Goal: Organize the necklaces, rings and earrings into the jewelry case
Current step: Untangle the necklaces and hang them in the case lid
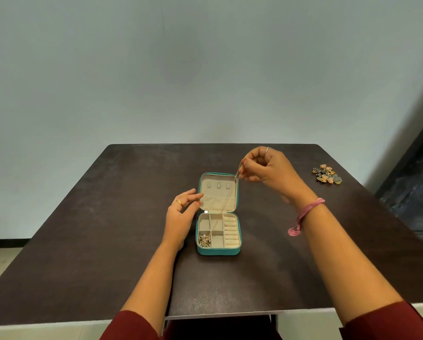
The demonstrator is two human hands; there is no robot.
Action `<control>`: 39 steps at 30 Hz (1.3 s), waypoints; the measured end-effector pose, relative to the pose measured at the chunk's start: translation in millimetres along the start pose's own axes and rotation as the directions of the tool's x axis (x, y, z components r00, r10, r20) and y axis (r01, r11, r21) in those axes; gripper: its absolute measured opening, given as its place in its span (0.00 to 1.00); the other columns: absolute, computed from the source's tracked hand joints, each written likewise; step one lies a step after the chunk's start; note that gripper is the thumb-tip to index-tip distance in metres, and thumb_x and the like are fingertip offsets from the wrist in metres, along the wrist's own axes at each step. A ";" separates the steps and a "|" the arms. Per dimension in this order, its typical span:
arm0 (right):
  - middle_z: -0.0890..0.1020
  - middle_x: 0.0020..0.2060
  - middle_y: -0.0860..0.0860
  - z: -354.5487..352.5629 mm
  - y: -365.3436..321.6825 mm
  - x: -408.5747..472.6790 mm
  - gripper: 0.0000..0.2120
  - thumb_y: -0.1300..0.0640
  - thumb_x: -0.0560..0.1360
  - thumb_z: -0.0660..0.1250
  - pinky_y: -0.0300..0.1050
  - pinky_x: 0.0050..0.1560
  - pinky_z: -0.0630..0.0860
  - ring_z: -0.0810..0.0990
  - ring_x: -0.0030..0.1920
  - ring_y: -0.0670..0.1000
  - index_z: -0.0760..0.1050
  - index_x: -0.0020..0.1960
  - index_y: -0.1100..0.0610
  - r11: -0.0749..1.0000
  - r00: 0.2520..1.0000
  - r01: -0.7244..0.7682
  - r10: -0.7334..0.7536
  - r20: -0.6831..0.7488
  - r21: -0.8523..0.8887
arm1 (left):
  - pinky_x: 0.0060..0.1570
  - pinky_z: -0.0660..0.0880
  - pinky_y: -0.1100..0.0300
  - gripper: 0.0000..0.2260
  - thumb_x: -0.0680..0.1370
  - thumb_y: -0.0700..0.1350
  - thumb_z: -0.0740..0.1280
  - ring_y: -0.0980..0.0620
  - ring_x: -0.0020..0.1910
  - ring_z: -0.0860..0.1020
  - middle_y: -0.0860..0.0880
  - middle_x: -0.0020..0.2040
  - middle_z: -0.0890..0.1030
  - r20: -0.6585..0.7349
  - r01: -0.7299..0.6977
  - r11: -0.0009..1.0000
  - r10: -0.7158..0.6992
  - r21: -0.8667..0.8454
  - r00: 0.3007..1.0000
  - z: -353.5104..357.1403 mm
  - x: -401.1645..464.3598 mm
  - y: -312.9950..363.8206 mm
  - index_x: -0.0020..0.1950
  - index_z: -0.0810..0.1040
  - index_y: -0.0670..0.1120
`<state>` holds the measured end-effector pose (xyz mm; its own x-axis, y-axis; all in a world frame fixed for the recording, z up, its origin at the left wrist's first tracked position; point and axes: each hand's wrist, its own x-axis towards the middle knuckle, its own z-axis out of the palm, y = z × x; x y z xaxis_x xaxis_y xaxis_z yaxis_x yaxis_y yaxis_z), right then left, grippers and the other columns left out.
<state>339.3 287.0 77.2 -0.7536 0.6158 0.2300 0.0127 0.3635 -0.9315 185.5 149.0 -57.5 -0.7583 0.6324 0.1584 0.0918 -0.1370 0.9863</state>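
Observation:
A small teal jewelry case [218,252] lies open in the middle of the dark table, its cream lid standing up with three hooks. My right hand [267,168] is raised above the lid's right corner and pinches a thin gold necklace [238,171], whose chain hangs down across the lid into the tray. My left hand [182,212] rests at the case's left side, fingers loosely spread near the lid edge, holding nothing. A heap of gold earrings [204,241] fills the near-left compartment. The ring rolls [231,231] on the right stand bare.
A pile of colourful rings and small jewelry [326,174] lies at the table's far right. The dark table [107,229] ends at a pale wall behind; its front edge is near my sleeves. A dark door or cabinet stands at the right.

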 end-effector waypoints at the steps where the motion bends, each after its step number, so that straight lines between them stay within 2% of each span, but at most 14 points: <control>1: 0.84 0.37 0.51 -1.3 -2.6 0.1 0.05 0.62 0.78 0.64 0.40 0.41 0.79 0.84 0.39 0.48 0.74 0.44 0.57 1.000 1.000 -0.004 0.003 0.022 0.025 | 0.54 0.74 0.62 0.10 0.77 0.36 0.65 0.57 0.59 0.76 0.54 0.62 0.77 -0.013 -0.001 1.000 0.001 -0.005 1.000 0.1 -0.9 1.0 0.50 0.82 0.50; 4: 0.84 0.39 0.53 -4.2 -10.9 -1.4 0.06 0.63 0.79 0.60 0.41 0.44 0.80 0.84 0.41 0.49 0.73 0.44 0.58 0.994 0.996 -0.026 0.017 0.085 0.106 | 0.52 0.73 0.65 0.10 0.77 0.37 0.65 0.59 0.57 0.77 0.53 0.60 0.78 -0.038 -0.008 1.000 0.007 -0.008 0.999 0.8 -3.4 3.2 0.51 0.82 0.48; 8: 0.84 0.42 0.54 -10.5 -22.6 -5.1 0.09 0.63 0.81 0.55 0.43 0.47 0.81 0.84 0.43 0.52 0.70 0.44 0.57 0.973 0.992 -0.070 0.044 0.120 0.220 | 0.45 0.75 0.70 0.09 0.77 0.36 0.64 0.65 0.48 0.79 0.52 0.56 0.80 -0.054 0.001 1.000 -0.003 -0.029 0.999 2.9 -8.0 7.9 0.51 0.81 0.46; 10: 0.85 0.43 0.54 -14.4 -26.5 -6.6 0.10 0.63 0.81 0.54 0.44 0.48 0.80 0.84 0.44 0.52 0.70 0.44 0.56 0.964 0.991 -0.070 0.039 0.125 0.257 | 0.44 0.75 0.70 0.09 0.78 0.36 0.64 0.65 0.46 0.79 0.53 0.54 0.80 -0.072 0.004 0.999 -0.007 -0.043 0.997 3.3 -10.4 8.1 0.50 0.81 0.47; 14: 0.85 0.46 0.55 -20.8 -35.5 -7.8 0.10 0.63 0.81 0.54 0.43 0.46 0.80 0.83 0.38 0.50 0.69 0.43 0.55 0.944 0.993 -0.060 0.022 0.120 0.323 | 0.46 0.75 0.66 0.09 0.77 0.36 0.64 0.61 0.47 0.79 0.53 0.51 0.81 -0.138 0.024 0.998 -0.033 -0.065 0.990 3.1 -15.9 6.3 0.51 0.81 0.47; 17: 0.84 0.50 0.55 -27.3 -42.8 -9.0 0.09 0.62 0.81 0.55 0.40 0.41 0.79 0.78 0.32 0.48 0.69 0.43 0.55 0.953 0.994 -0.042 0.010 0.109 0.300 | 0.43 0.75 0.69 0.09 0.78 0.36 0.64 0.62 0.46 0.79 0.54 0.49 0.82 -0.165 0.020 0.997 -0.031 -0.069 0.986 3.7 -21.2 7.5 0.51 0.81 0.47; 20: 0.84 0.53 0.55 -34.1 -49.3 -11.4 0.09 0.61 0.81 0.55 0.39 0.39 0.77 0.75 0.30 0.47 0.69 0.44 0.55 0.963 0.995 -0.025 -0.001 0.100 0.267 | 0.39 0.74 0.73 0.09 0.78 0.36 0.64 0.67 0.43 0.79 0.53 0.49 0.81 -0.170 0.012 0.999 -0.020 -0.047 0.985 5.2 -26.1 10.9 0.51 0.81 0.47; 22: 0.83 0.54 0.56 -38.0 -53.7 -13.5 0.09 0.61 0.81 0.55 0.39 0.39 0.77 0.73 0.29 0.46 0.69 0.44 0.55 0.959 0.995 -0.022 -0.006 0.098 0.284 | 0.40 0.75 0.71 0.09 0.78 0.37 0.63 0.65 0.44 0.79 0.52 0.50 0.81 -0.157 0.006 1.000 -0.006 0.003 0.988 7.1 -29.0 11.2 0.50 0.80 0.49; 25: 0.83 0.54 0.57 -43.6 -59.1 -17.1 0.10 0.62 0.81 0.54 0.40 0.38 0.75 0.72 0.28 0.47 0.69 0.42 0.55 0.949 0.995 -0.015 -0.015 0.094 0.314 | 0.46 0.78 0.60 0.11 0.78 0.38 0.63 0.56 0.49 0.79 0.53 0.52 0.80 -0.121 -0.064 0.990 0.079 0.125 0.990 12.7 -34.5 14.9 0.49 0.80 0.53; 28: 0.83 0.54 0.57 -47.8 -61.9 -19.9 0.11 0.62 0.80 0.53 0.38 0.36 0.75 0.72 0.29 0.47 0.69 0.42 0.54 0.948 0.995 0.002 -0.032 0.090 0.319 | 0.48 0.74 0.62 0.11 0.77 0.37 0.63 0.57 0.50 0.77 0.56 0.51 0.79 -0.038 -0.216 0.924 0.240 0.315 0.970 21.3 -42.2 26.1 0.51 0.79 0.52; 30: 0.83 0.55 0.57 -49.6 -64.0 -21.8 0.11 0.63 0.80 0.53 0.38 0.36 0.75 0.72 0.29 0.47 0.68 0.42 0.54 0.944 0.994 0.010 -0.045 0.098 0.330 | 0.52 0.73 0.63 0.13 0.77 0.35 0.62 0.57 0.53 0.76 0.56 0.53 0.78 0.030 -0.273 0.892 0.281 0.362 0.959 28.4 -49.1 34.1 0.55 0.78 0.51; 34: 0.82 0.57 0.57 -52.7 -69.0 -26.1 0.12 0.63 0.80 0.52 0.38 0.35 0.75 0.74 0.29 0.47 0.69 0.41 0.55 0.930 0.987 0.029 -0.085 0.136 0.367 | 0.62 0.71 0.64 0.23 0.73 0.32 0.62 0.62 0.60 0.75 0.57 0.59 0.77 0.213 -0.223 0.940 0.170 0.257 0.962 46.0 -64.1 45.9 0.63 0.73 0.52; 37: 0.80 0.60 0.57 -55.5 -72.8 -29.1 0.10 0.63 0.77 0.53 0.37 0.33 0.72 0.71 0.27 0.46 0.68 0.40 0.55 0.924 0.975 0.032 -0.113 0.190 0.381 | 0.60 0.70 0.68 0.27 0.68 0.37 0.61 0.66 0.59 0.74 0.58 0.60 0.76 0.336 -0.127 0.986 0.083 0.112 0.938 61.0 -72.1 48.9 0.66 0.67 0.52; 39: 0.79 0.62 0.57 -57.2 -74.9 -30.7 0.06 0.61 0.74 0.54 0.37 0.31 0.70 0.69 0.27 0.46 0.67 0.39 0.56 0.928 0.970 0.036 -0.122 0.212 0.371 | 0.58 0.69 0.71 0.28 0.70 0.34 0.61 0.67 0.59 0.74 0.57 0.61 0.75 0.380 -0.088 0.993 0.050 0.083 0.924 68.2 -75.1 48.4 0.70 0.65 0.49</control>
<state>399.1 280.9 156.1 -0.8717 0.4043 0.2768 -0.2589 0.0996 -0.9608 290.9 146.9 -18.5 -0.4502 0.8670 0.2135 0.2118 -0.1286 0.9688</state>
